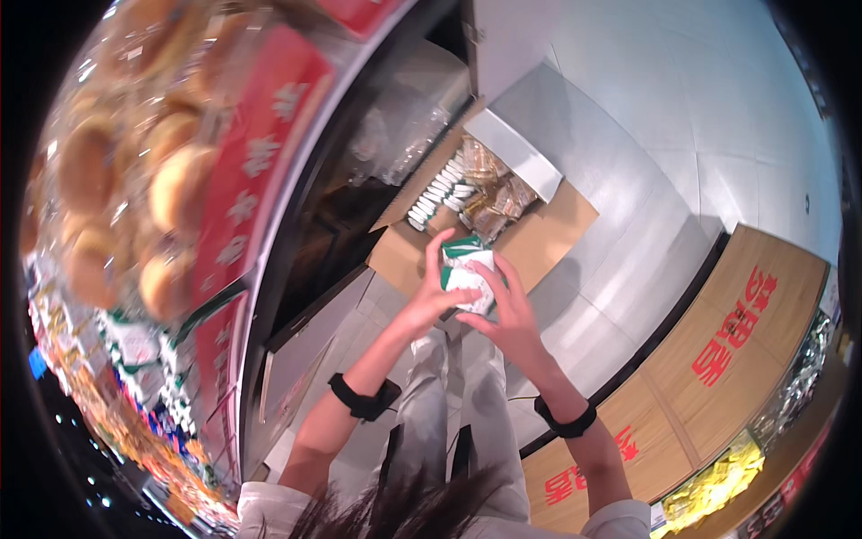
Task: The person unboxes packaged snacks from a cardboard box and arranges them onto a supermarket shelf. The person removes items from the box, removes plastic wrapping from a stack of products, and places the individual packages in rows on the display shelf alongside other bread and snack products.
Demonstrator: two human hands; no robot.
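Between my two hands are several white-and-green wrapped packets, stacked together above the near edge of an open cardboard box. My left hand grips them from the left, its thumb laid across the front. From the right, my right hand closes its fingers around the same packets. Inside the cardboard box, upright rows of similar white-and-green packets fill the left side. Brown goods in clear wrappers lie on the right side. A white box flap or carton stands along the far side.
An open dark cabinet with clear plastic bags is left of the box. Above it, a display shelf edged in red holds packaged buns. A wooden counter with red lettering curves along the right. Grey floor tiles lie between.
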